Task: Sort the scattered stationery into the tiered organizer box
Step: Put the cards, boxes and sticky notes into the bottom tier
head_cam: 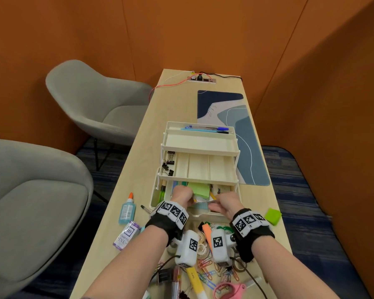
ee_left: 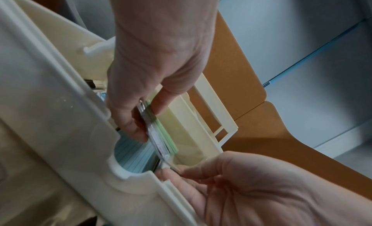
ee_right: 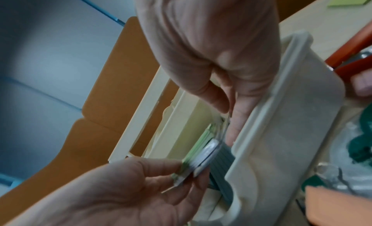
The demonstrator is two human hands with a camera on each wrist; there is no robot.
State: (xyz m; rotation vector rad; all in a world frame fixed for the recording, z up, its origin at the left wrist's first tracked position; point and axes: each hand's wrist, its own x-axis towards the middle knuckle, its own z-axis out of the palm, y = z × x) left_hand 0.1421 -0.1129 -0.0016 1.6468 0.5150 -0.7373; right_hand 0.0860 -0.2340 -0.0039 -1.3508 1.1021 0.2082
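Nearest the person, in front of the organizer box (head_cam: 200, 145), unsorted stationery lies on the tabletop (head_cam: 153, 117): paper clips (head_cam: 209, 275), pink scissors (head_cam: 229, 288), a yellow-capped marker (head_cam: 194, 279). To the box's left lie a glue bottle (head_cam: 127, 209) and an ink pad packet (head_cam: 127, 235); to its right, a green sticky-note block (head_cam: 273, 215).

Both hands reach into the box's lowest tier. The left hand (ee_left: 159, 57) has its grip closed on a flat clear-wrapped pack (ee_left: 156, 135), thumb on one face and fingers on the other, holding it on edge. The right hand (ee_right: 213, 51) pinches the pack's other end. Held upright like this, the pack can probably slide between the green notepads (head_cam: 200, 189) behind it and the blue lined pad (ee_left: 135, 156) at the front wall.

One tier up, binder clips (head_cam: 168, 164) fill the leftmost compartment; the others look bare. Farthest back, the top tier holds pens (head_cam: 207, 129), with a patterned desk mat (head_cam: 242, 137) beyond to the right.
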